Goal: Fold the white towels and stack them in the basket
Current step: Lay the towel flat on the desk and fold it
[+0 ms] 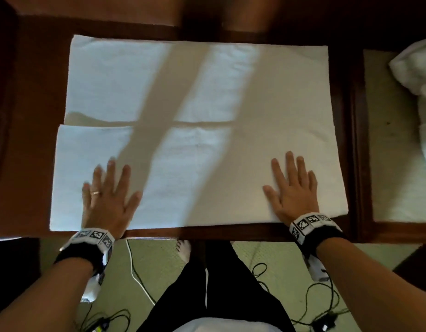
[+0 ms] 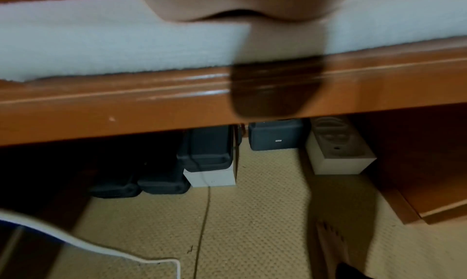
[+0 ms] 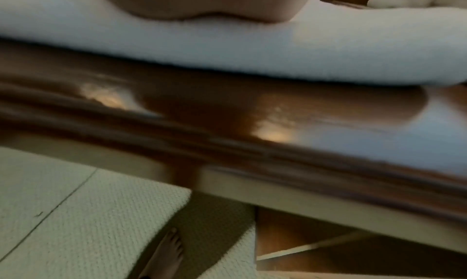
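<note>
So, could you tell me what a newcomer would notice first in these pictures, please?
A large white terry towel covers most of the dark wooden table, its near part folded over. The left hand and right hand press flat on that fold. A crumpled white towel heap lies far right.

Both hands are pressing flat, fingers spread, on the near folded layer of a white towel that is lying across a dark wooden table. The left hand is resting toward the towel's left end and the right hand toward its right end. A crumpled white towel is lying well to the right of the right hand.
</note>
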Available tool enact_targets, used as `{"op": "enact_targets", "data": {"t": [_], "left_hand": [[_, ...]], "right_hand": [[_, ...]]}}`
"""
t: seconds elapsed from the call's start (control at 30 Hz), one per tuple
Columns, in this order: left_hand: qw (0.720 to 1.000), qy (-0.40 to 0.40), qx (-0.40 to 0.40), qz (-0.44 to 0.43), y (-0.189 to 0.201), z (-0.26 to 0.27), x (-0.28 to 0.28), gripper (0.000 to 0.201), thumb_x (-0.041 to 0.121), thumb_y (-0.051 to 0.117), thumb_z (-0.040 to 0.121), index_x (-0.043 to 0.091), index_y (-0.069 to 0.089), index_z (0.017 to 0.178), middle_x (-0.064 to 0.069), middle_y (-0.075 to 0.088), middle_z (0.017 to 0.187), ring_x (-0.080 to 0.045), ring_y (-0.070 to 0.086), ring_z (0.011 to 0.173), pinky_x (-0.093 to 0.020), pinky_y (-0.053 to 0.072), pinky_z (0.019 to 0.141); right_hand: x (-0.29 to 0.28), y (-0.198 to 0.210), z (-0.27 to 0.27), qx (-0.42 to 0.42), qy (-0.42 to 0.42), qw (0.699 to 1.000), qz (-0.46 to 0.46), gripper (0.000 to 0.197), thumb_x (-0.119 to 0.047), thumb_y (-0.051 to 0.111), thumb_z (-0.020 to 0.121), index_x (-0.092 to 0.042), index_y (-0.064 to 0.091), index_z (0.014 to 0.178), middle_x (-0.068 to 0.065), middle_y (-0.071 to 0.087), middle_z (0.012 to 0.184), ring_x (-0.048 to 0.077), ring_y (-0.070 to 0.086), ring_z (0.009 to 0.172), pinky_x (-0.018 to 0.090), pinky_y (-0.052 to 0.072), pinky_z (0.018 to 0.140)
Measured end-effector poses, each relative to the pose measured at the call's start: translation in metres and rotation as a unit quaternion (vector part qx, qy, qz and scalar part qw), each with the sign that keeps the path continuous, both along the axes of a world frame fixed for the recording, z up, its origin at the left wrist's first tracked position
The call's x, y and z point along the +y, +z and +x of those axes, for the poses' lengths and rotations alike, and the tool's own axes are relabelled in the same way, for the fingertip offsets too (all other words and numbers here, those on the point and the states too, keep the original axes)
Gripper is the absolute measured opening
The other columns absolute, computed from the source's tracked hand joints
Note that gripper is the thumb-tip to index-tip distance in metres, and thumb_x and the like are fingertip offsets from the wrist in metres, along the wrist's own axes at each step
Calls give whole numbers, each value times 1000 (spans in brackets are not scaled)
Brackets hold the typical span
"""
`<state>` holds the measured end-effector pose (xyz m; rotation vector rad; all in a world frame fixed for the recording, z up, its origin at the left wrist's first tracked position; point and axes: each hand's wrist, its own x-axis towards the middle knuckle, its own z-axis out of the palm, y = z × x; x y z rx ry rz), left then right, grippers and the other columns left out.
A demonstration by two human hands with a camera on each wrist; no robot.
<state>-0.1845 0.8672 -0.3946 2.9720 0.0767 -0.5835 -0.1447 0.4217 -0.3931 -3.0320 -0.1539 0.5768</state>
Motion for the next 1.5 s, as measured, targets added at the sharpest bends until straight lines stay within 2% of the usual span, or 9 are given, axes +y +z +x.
{"op": "enact_targets", "data": {"t": [0.23,0.43,0.57,0.8,0.93,1.07,1.2,1.33,1.5], "left_hand": [[1000,-13,-8,-13,7,-12,-22,81,69,21,93,26,10,161,-9,-2,169,-41,9,152,-65,13,118],[993,-115,-12,9,-4,4,-64,77,66,26,93,25,26,158,-17,13,166,-47,13,150,-72,15,111],[993,-113,-17,11,-6,3,-61,78,68,25,93,27,22,159,-15,10,167,-46,9,151,-71,14,113],[994,-103,-22,-7,-1,11,-64,85,69,33,87,22,26,158,-13,16,166,-42,16,151,-68,18,112],[984,-170,-36,-24,3,24,-71,83,67,34,89,22,25,158,-13,18,166,-40,26,149,-64,19,115],[960,-272,-33,-60,1,41,-35,74,69,18,96,34,9,161,-2,1,169,-30,14,153,-58,19,119],[988,-158,-1,-3,10,63,38,70,72,6,96,43,-8,158,5,-9,168,-24,3,152,-61,19,119],[993,-115,6,1,28,67,18,73,64,29,95,30,22,159,-4,16,167,-38,25,149,-58,30,116],[997,-51,57,-17,34,45,-11,71,54,51,96,36,21,158,3,7,169,-33,15,153,-52,29,118]], "right_hand": [[47,10,-10,-54,-29,997,56,74,-62,30,93,-25,20,156,10,2,166,33,6,152,56,22,115],[148,-1,-17,-56,138,986,73,72,-59,45,90,-31,28,154,9,8,166,32,8,152,56,22,113],[98,-8,3,-46,112,992,32,68,-65,26,95,-37,14,156,3,-1,166,25,1,153,52,15,117],[-33,11,58,-16,-154,987,-39,66,-59,14,97,-32,8,157,3,-6,166,23,-5,152,59,9,119],[16,18,57,-60,-26,998,7,65,-51,29,96,-22,29,154,11,11,165,31,12,151,56,20,113],[57,6,32,8,51,998,32,66,-60,26,98,-39,4,157,-1,-14,165,28,-12,152,53,7,120],[56,12,36,32,41,998,26,69,-62,27,97,-42,-5,155,-4,-22,163,26,-17,151,52,3,121],[63,23,44,77,32,996,18,71,-61,31,97,-41,-4,155,-2,-22,163,27,-15,151,53,5,122],[66,38,45,145,18,989,16,76,-55,46,96,-39,3,156,-3,-20,163,29,-12,151,57,15,119]]}}
